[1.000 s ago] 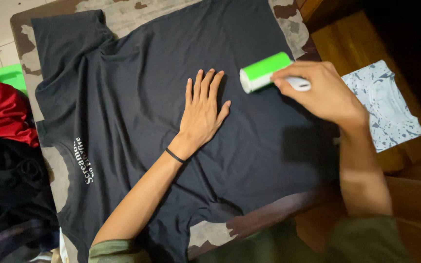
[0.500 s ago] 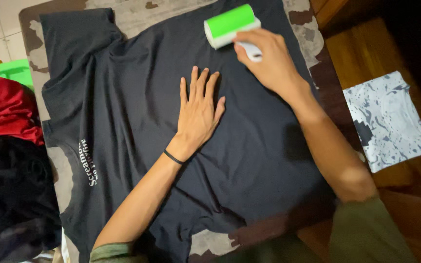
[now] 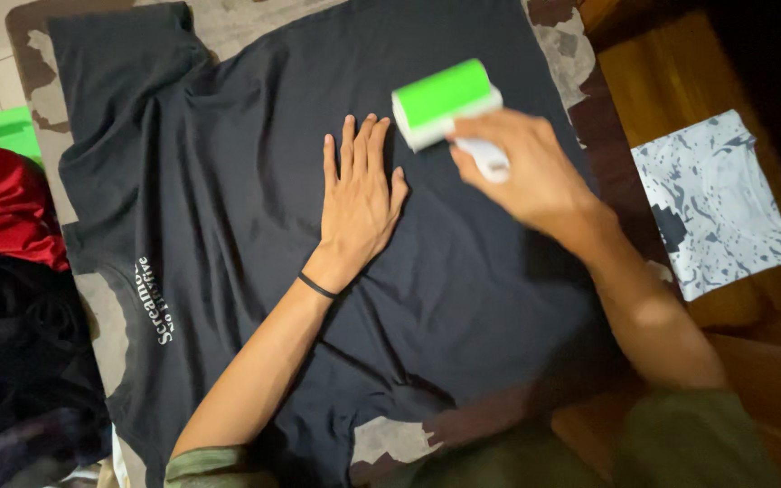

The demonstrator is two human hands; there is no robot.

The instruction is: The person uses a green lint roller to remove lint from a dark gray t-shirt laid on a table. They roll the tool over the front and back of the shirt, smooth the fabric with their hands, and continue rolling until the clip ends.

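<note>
Nearest, both forearms enter from the lower edge, green sleeves at the elbows. Left hand (image 3: 357, 199) lies palm-down on the black T-shirt (image 3: 255, 208), fingers straight and close together, thumb slightly out, a thin black band at the wrist; it pins the fabric flat on the worn, patchy table (image 3: 390, 438). Right hand (image 3: 535, 176) is curled shut around the white handle of the lint roller (image 3: 446, 102), somewhat motion-blurred. Roller's green drum sits on the shirt just right of the left fingertips, close but apart from them; its long axis runs left-right, tilted up toward the right. Right hand is the nearer one to the drum. Farther off: folded white speckled shirt (image 3: 716, 203) at right, red and dark clothes (image 3: 2, 212) at left.
</note>
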